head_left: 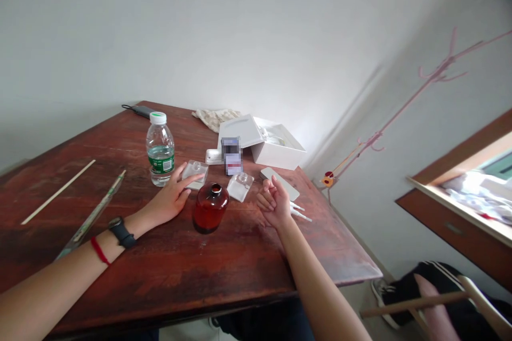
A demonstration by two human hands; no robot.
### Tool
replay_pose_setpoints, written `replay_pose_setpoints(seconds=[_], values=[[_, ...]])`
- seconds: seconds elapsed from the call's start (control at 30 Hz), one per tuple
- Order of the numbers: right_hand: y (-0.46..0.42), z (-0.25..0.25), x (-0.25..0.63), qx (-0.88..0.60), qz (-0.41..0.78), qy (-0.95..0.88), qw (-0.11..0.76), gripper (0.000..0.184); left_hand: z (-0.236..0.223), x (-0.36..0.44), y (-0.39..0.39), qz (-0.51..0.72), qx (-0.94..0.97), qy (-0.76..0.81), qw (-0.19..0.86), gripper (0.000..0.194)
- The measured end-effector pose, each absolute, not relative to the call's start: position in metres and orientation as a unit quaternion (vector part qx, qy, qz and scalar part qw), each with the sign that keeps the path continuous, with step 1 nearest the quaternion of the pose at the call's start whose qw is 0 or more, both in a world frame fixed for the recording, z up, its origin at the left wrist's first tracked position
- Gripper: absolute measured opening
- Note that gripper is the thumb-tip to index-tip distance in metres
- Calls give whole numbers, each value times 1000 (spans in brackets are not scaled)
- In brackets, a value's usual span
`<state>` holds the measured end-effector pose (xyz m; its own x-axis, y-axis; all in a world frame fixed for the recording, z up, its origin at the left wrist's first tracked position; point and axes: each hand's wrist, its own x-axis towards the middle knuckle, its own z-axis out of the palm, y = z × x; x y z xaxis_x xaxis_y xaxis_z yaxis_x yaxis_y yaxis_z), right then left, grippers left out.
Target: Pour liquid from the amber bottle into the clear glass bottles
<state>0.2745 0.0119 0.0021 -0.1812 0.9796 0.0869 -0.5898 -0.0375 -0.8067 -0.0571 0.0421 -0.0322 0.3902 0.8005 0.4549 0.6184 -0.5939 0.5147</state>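
My left hand [176,192] rests on the table with its fingers stretched out and holds nothing. Its fingertips reach over the near edge of a clear square glass bottle [195,171]. To the right of that hand stands an amber glass bottle [210,210], uncapped, with reddish-brown color. A second clear square bottle [240,186] lies behind it to the right. My right hand [275,202] is turned up with the fingers curled in; whether anything small is inside them is hidden. Close by it are a pale flat case [286,185] and white thin-tipped pieces [300,212].
A water bottle [160,152] stands left of the square bottles. A thin stick [58,192] and a long wrapped strip [94,213] lie at left. An opened white box [280,149], a white gadget [214,156] and a cloth [214,117] sit at the back. Someone's leg shows lower right.
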Motion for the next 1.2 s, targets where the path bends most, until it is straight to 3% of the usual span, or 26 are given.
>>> replay_pose_setpoints(seconds=[0.77,1.2], values=[[8,5,272,-257,662,-375,596,38,-17,-37,31,325,845,421,57,42],[8,6,274,-255,659,-385,594,36,-15,-44,37,385,830,393,88,33]])
